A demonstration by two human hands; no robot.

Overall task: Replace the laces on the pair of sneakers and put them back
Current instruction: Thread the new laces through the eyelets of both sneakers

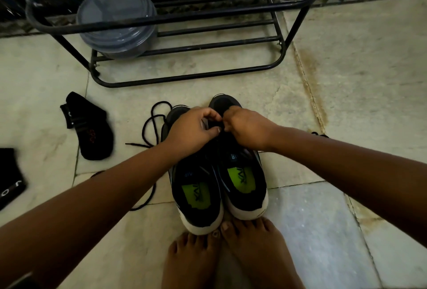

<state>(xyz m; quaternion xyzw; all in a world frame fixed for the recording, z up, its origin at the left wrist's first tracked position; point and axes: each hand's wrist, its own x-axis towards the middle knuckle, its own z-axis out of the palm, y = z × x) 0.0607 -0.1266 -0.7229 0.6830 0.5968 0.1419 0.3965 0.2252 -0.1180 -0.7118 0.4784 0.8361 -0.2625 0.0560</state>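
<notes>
Two black sneakers with white soles and green insoles stand side by side on the floor, heels toward my bare feet: the left sneaker [196, 198] and the right sneaker [245, 184]. My left hand [191, 130] and my right hand [247, 126] meet over the front of the right sneaker, fingers curled and pinching a black lace between them. The pinched stretch of lace is mostly hidden by my fingers. A loose black lace [152, 122] lies looped on the floor left of the shoes and trails under my left forearm.
A black metal shoe rack [184, 76] stands just beyond the sneakers, with a stack of clear plastic containers [117, 25] on its lower shelf. A black sock [90, 126] lies at the left, another dark cloth item [9, 177] at the left edge. Bare tile lies to the right.
</notes>
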